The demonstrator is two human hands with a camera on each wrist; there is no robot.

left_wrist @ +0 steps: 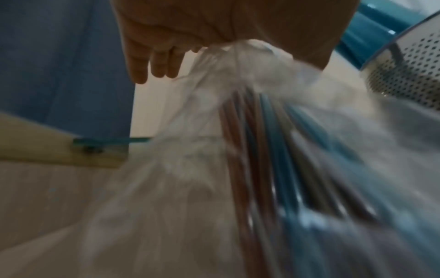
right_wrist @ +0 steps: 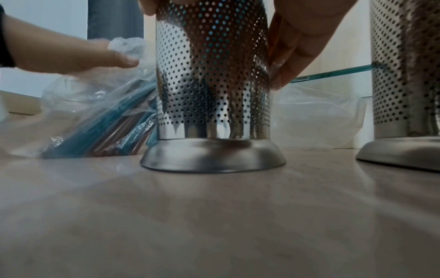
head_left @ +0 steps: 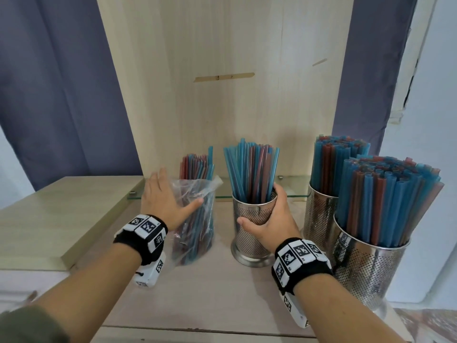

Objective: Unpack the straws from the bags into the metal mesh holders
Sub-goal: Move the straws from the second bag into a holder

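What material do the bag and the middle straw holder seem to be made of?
The bag looks like thin clear plastic film: it is see-through, crinkled and glossy. The middle holder looks like polished steel sheet: mirror-like reflections, rows of small punched holes and a solid flared base. The exact metal cannot be told.

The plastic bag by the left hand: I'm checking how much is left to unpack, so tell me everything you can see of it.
The plastic bag is clear, thin and crinkled, standing roughly upright on the wooden shelf, just left of the middle mesh holder. Its mouth is open, and thin blue and red straws poke out above it; many fill it. The left hand rests against its upper left side, thumb across the front.
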